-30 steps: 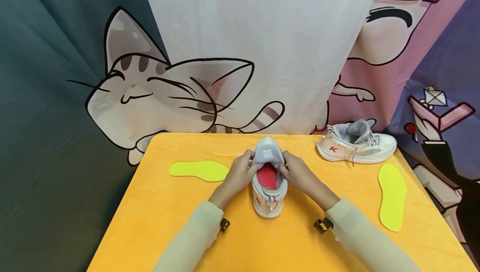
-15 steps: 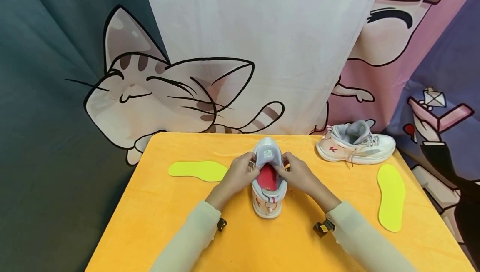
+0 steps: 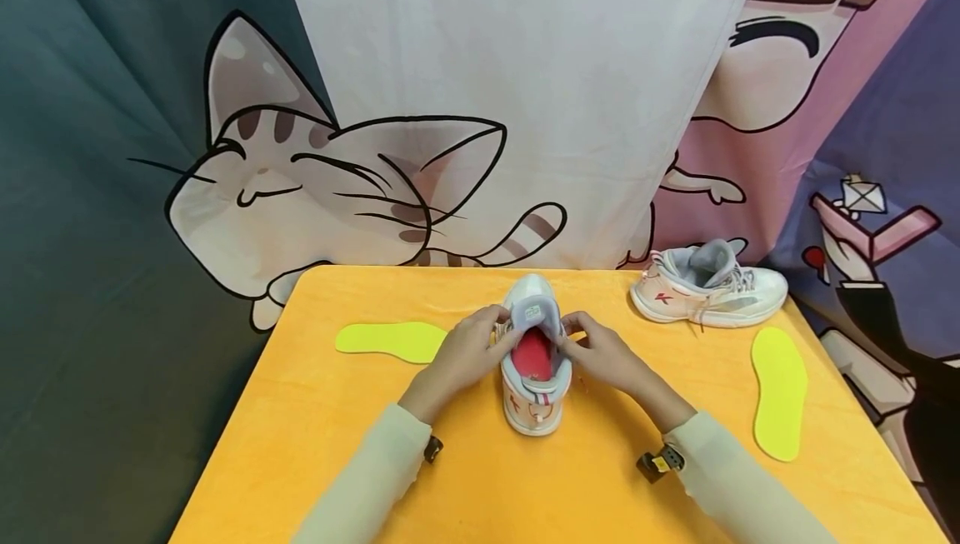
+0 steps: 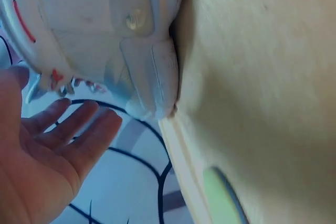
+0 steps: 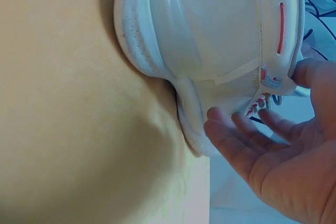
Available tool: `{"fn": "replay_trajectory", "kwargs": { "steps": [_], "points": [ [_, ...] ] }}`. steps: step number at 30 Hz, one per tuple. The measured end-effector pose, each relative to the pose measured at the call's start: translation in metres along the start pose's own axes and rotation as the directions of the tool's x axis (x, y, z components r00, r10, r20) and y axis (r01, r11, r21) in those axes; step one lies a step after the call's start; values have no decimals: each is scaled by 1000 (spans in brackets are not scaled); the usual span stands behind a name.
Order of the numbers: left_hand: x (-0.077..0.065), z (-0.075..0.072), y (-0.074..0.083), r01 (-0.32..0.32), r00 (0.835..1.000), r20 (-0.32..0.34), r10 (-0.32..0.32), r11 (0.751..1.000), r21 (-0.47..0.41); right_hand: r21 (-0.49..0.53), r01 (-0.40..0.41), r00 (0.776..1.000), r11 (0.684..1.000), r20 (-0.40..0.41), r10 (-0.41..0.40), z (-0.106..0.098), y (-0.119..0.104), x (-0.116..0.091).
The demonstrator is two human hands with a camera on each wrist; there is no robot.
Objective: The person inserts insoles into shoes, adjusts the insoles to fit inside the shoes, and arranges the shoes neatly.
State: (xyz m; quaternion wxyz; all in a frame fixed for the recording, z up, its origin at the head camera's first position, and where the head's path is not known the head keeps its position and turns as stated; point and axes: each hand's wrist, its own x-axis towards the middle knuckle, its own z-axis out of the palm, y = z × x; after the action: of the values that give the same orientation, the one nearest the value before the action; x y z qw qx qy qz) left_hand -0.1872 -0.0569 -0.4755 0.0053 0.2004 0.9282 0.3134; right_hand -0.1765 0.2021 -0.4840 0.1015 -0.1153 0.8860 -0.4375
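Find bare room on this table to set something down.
The table is bare between the left sleeve and left insole, on the near side of the middle shoe, and between the right hand and right insole. It's crowded at that shoe, between left hand and right hand, and far right, at the other shoe.

I spot red K-like marks (image 3: pixel 663 298) on the far-right shoe (image 3: pixel 738 302) and nearer shoe (image 3: pixel 536 394); its tongue label (image 3: pixel 533 313) I can't read.

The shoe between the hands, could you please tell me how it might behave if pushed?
The shoe stands on a broad, thick sole, so it would probably slide rather than roll or tip. Its tongue looks padded, so that part would likely flex.
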Motion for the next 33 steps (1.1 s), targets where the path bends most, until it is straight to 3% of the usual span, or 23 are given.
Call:
{"fn": "replay_trajectory", "kwargs": {
  "steps": [8,21,27,33],
  "points": [
    [-11,-29,-29,34,999,-30,-30,991,127,19,67,998,998,0,-67,-5,12,-16],
    [-31,-68,-83,72,995,55,-82,984,161,-67,115,990,991,-71,-120,-14,27,-30],
    [-25,-77,-109,107,986,109,-128,978,182,-147,127,985,981,-94,-142,-20,31,-32],
    [-24,-75,-132,153,970,157,-187,967,203,-228,137,981,964,-103,-164,-22,38,-37]
  ]
}}
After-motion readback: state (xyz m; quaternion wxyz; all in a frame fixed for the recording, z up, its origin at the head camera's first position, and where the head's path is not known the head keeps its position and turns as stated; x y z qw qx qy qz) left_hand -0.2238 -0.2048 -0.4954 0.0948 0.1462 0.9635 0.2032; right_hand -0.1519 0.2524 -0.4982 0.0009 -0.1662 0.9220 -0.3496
